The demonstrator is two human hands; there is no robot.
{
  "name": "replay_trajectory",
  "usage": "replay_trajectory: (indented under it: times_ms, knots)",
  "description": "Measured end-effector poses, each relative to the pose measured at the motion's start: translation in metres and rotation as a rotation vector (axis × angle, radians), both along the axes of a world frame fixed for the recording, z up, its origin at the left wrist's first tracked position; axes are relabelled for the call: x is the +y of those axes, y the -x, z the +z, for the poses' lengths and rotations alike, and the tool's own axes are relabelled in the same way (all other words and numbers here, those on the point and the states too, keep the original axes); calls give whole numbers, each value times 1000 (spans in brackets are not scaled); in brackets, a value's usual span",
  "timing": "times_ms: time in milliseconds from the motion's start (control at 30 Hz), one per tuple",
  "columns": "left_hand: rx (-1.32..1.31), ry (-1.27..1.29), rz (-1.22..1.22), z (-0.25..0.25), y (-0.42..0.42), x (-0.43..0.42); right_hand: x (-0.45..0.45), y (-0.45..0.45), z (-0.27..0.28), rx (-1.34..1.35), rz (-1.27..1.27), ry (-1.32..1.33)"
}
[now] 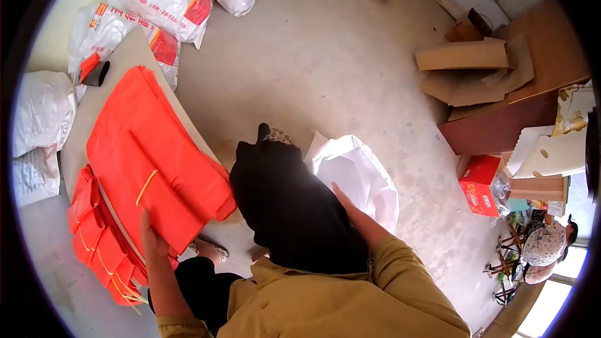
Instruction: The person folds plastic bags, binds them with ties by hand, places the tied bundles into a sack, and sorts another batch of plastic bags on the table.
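Red fabric pieces [159, 144] lie in a flat stack on a pale table [139, 50] at the left. A yellow cord [146, 188] shows on the top piece. My left hand [152, 236] rests at the near edge of that stack, its fingers partly hidden, so its grip is unclear. More folded red pieces with yellow cords [100, 244] hang along the table's outer side. My right hand [344, 199] is beside my black-clad knee, at the rim of an open white sack [366, 175]; its fingers are mostly hidden from view.
Filled white plastic bags [159, 0] lie beyond the table. An open cardboard box [466, 69] is at the upper right, by a brown cabinet [501, 125]. A red box [479, 184] stands below it. Another person [544, 244] sits at the far right.
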State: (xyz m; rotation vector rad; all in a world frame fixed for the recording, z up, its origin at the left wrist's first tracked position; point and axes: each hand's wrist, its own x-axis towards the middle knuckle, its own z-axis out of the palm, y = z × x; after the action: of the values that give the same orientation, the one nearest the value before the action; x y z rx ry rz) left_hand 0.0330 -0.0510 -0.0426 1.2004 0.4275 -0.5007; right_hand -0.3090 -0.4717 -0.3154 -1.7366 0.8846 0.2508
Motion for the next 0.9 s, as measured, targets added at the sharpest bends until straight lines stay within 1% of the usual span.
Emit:
replay_trajectory:
  times_ms: [33, 100, 167, 200, 267, 300, 433, 533, 633, 667, 700, 833, 900]
  knots:
    - [-15, -21, -1, -1, -1, 1, 1, -19, 14, 11, -61, -62]
    - [-7, -28, 26, 1, -1, -2, -5, -46, 53, 202, -34, -143]
    - [-6, -32, 34, 1, -1, -2, -10, -54, 46, 295, -8, -187]
    - [-11, -34, 30, -1, -1, 0, -12, -56, 23, 292, 4, -192]
    - [3, -10, 32, -3, -2, 3, -14, -63, 10, 221, -107, -222]
    - [21, 12, 38, -4, -2, 4, -12, -70, 17, 152, -230, -251]
    - [36, 85, 4, 0, -1, 1, -13, -86, 11, 126, -119, -156]
    - [21, 20, 27, 5, 2, -5, -20, -89, -8, 189, -37, -9]
    - [5, 25, 35, -8, -1, 8, -27, -99, -33, 206, 33, 162]
    - [8, 28, 41, -8, -2, 11, -30, -101, -36, 195, 26, 173]
    - [12, 32, 46, -8, -2, 9, -32, -104, -33, 184, 19, 180]
    - [27, 56, 39, 2, 3, -1, -28, -110, 48, 176, -4, 54]
    - [29, 68, 36, 0, 2, 0, -23, -108, 38, 303, 20, 43]
